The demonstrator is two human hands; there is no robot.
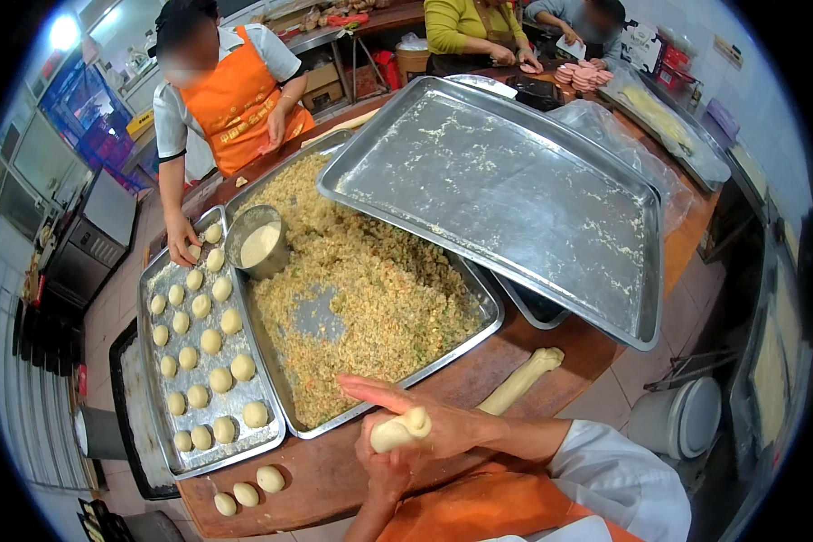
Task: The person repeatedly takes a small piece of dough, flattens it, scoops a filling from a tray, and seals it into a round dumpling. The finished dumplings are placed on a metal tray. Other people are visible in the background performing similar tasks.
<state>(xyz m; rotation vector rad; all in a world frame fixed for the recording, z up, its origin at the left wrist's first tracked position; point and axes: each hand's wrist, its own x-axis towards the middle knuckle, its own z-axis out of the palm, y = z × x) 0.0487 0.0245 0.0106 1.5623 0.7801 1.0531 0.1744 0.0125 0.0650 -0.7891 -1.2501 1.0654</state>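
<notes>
My left hand [383,467] is wrapped around a piece of pale dough [400,433], whose knobbed end pokes up. Against it lies my right hand [440,413], its fingers stretched out flat; its thumb is hidden, so its grip is unclear. Just beyond both hands is the near edge of a metal tray [440,371] heaped with a crumbly, yellowish filling [372,311]. A thick dough rope [522,379] rests on the wooden table [325,474], passing behind my right forearm. To the left, three dough balls [246,494] sit directly on the wood.
A floured tray [237,325] bears rows of dough balls; a co-worker's hand [181,237] touches its far end. A metal bowl [257,244] of pale powder stands in the filling. One large tray [501,183] lies tilted across the filling tray. Two people work at the back.
</notes>
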